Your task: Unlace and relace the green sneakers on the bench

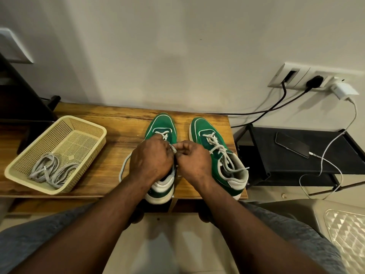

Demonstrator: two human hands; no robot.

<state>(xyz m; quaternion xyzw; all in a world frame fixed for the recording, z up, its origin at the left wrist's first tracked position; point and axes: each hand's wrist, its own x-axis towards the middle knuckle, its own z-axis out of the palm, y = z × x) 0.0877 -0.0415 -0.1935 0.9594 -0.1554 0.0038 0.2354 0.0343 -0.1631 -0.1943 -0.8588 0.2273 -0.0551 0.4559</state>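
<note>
Two green sneakers stood side by side on the bench (118, 123), toes toward the wall and heels toward the person, so that each shoe's long axis ran straight away from the body. The left sneaker (162, 121) lay directly under both hands. The right sneaker (199, 124) stood just beside it, apart from either hand, laced up its throat with loose ends spilling over the collar.

The left hand (152, 157) was curled over the left sneaker's tongue, its fingers closed on the lace (173, 148). The right hand (192, 161) pinched the same lace between thumb and forefinger, just beside the left hand's fingertips. The two grips met above the middle of the throat, toward the shoe's right row of eyelets.

Crossings of lace showed ahead of the hands, toward the toe; the eyelets toward the collar were hidden by the hands. One free run of lace trailed from under the left hand and curved over the bench to the shoe's left.

Whether the lace was going in or coming out could not be told. The step was judged to be work at a mid-throat eyelet. The coming pull would probably run across the shoe's axis, and the right hand was nearer to the held stretch.

A basket (59, 123) at the bench's left end held spare laces (49, 171). A phone (292, 144) lay on a rack (256, 155) to the right.
</note>
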